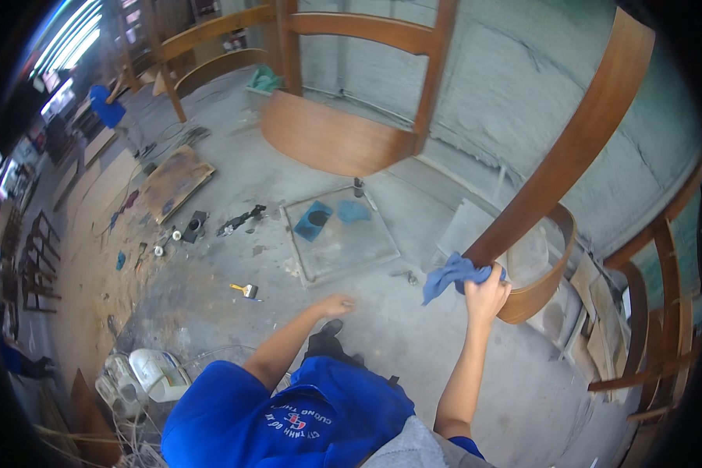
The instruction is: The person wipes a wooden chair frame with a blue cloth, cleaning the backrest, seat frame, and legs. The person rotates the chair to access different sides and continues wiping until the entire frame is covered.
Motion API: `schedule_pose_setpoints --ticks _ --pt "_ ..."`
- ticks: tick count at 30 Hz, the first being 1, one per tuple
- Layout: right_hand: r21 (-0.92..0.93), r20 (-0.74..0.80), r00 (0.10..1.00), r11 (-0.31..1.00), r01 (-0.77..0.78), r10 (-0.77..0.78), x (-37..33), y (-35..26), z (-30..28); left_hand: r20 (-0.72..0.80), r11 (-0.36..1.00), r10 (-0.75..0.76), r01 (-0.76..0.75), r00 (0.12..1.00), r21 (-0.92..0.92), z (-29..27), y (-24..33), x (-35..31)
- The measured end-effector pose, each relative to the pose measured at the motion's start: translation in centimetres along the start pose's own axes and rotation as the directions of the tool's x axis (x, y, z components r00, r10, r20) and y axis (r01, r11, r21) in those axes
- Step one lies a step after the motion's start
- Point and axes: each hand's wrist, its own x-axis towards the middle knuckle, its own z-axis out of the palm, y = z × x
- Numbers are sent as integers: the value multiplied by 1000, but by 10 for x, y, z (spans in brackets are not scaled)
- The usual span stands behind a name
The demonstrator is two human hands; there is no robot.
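**Right hand wipes curved wooden rail; left hand hangs free**

Right hand (487, 290): raised, fingers closed around a crumpled blue cloth (448, 277). Cloth is pressed against the lower end of a long curved wooden rail (577, 140). Part of the cloth trails loose to the left of the fist.

Rail: its long axis runs up and to the right away from the right hand, bowing as it climbs toward the top edge of the view. The gripped spot is its near, low end; the rest of its length lies above and beyond the hand. Just below and right of the hand, a rounded wooden hoop (550, 273) of the same brown finish curves under the rail.

Left hand (337, 303): lowered, well apart from the rail, holding nothing; fingers look loosely curled, though how far they are spread is too small to tell. The right hand is clearly the nearer one to the rail.

Around the hands: grey concrete floor (413, 343). Ahead of the left hand, a flat grey slab (343, 246) with two blue rags on it. To the left of the left hand, a small paintbrush (246, 290) lies on the floor. Farther ahead stands a curved wooden panel (331, 140) in a frame.
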Motion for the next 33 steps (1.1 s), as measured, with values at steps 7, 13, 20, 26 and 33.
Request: schedule_pose_setpoints --ticks 7,13,20,26,33 --pt "-408 278 953 913 7 117 71 -23 18 -215 719 -658 518 721 -464 40 -121 -179" --pt "-395 218 970 918 -17 111 38 -35 13 -130 371 -911 640 392 -673 105 -175 -317" --pt "-475 -31 964 853 217 -263 7 -4 23 253 -60 -936 597 245 -800 161 -190 -345" --pt "447 45 934 843 299 -356 -31 -170 56 123 59 -938 500 324 -864 72 -230 -287" --pt "719 437 673 681 138 -597 -72 -320 101 -266 759 -249 17 931 -651 -171 -149 -144"
